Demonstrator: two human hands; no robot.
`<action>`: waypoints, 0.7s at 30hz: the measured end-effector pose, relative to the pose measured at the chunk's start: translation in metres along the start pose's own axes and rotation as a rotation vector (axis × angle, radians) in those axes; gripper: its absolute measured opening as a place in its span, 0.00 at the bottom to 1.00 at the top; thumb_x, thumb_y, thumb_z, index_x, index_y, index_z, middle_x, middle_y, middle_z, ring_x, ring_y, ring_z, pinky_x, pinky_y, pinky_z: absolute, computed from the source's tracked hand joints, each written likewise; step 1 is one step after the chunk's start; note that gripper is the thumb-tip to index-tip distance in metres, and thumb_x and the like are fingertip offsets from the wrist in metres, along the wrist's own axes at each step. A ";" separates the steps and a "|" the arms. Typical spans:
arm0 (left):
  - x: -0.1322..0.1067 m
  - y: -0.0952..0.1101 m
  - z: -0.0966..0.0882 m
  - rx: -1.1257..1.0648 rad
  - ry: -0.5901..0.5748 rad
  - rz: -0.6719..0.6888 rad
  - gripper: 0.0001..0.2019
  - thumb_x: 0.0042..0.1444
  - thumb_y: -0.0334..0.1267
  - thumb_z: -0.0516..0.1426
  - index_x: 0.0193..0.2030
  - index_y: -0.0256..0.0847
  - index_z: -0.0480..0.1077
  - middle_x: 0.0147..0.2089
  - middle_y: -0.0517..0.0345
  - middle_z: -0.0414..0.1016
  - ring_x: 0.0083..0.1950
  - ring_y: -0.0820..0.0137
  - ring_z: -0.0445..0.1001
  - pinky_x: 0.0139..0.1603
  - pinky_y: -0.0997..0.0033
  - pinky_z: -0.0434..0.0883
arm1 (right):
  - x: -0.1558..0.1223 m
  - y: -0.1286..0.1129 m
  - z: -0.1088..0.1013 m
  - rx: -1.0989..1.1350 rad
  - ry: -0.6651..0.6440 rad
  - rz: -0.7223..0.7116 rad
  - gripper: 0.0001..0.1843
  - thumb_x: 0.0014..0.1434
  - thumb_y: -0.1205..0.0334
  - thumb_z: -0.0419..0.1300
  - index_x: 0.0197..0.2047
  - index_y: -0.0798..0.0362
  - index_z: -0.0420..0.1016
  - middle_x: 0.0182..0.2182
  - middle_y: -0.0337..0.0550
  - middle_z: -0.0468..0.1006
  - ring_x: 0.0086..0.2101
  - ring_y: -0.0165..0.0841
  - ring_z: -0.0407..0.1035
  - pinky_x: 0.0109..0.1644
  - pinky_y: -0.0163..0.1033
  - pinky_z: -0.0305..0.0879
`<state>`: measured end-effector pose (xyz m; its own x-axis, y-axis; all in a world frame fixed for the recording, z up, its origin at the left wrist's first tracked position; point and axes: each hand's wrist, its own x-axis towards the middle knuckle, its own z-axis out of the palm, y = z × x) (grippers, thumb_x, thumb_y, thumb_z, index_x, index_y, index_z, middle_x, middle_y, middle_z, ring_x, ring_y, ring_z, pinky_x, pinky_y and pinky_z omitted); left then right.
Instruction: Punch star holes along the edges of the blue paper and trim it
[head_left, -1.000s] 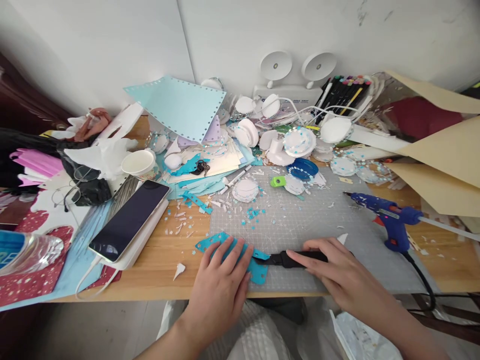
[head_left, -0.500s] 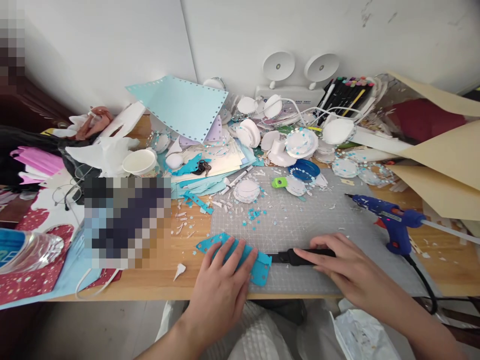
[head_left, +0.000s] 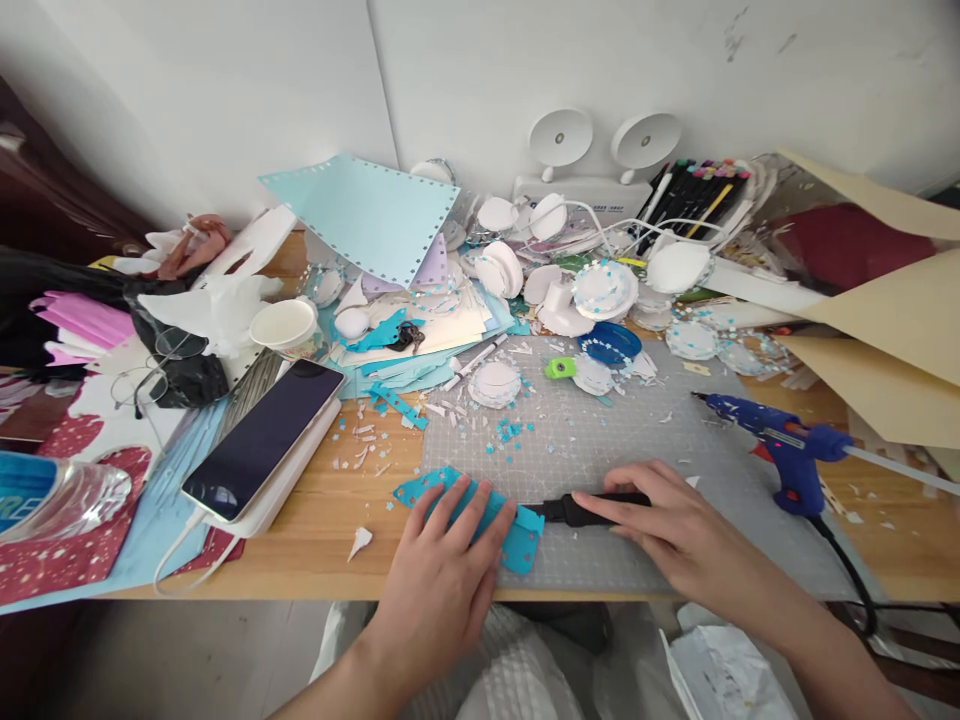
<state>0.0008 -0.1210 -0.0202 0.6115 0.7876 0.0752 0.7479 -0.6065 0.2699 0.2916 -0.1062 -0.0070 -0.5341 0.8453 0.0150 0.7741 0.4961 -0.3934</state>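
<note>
My left hand (head_left: 448,560) lies with its fingers stretched out over a piece of blue paper (head_left: 525,552) punched with small holes, pressing it down across the wood and the mat. In my right hand (head_left: 667,515) is a black utility knife (head_left: 581,511), held nearly level. Its thin blade points left and meets the paper's right part near my left fingertips. The tip is hidden at the paper. Under the knife spreads a grey gridded cutting mat (head_left: 600,440).
To the right lies a blue glue gun (head_left: 787,440) with its cord. A phone (head_left: 262,440) rests on a white block at left, near a water bottle (head_left: 60,495). Paper scraps, a green punch (head_left: 560,368) and several white paper discs (head_left: 495,384) crowd the back.
My right hand has slid slightly left with the utility knife, bringing it closer to my left fingers. My left hand and the blue paper stay in place.
</note>
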 end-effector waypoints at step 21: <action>0.002 0.000 -0.001 -0.003 0.058 0.010 0.23 0.65 0.40 0.47 0.65 0.37 0.58 0.65 0.56 0.64 0.64 0.58 0.59 0.64 0.52 0.55 | 0.022 -0.020 0.007 0.020 0.020 -0.047 0.29 0.62 0.74 0.50 0.60 0.36 0.65 0.45 0.46 0.71 0.45 0.36 0.66 0.50 0.45 0.67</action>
<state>0.0022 -0.1192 -0.0186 0.6028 0.7866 0.1333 0.7411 -0.6140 0.2716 0.2620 -0.0991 -0.0055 -0.5622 0.8254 0.0523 0.7414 0.5309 -0.4104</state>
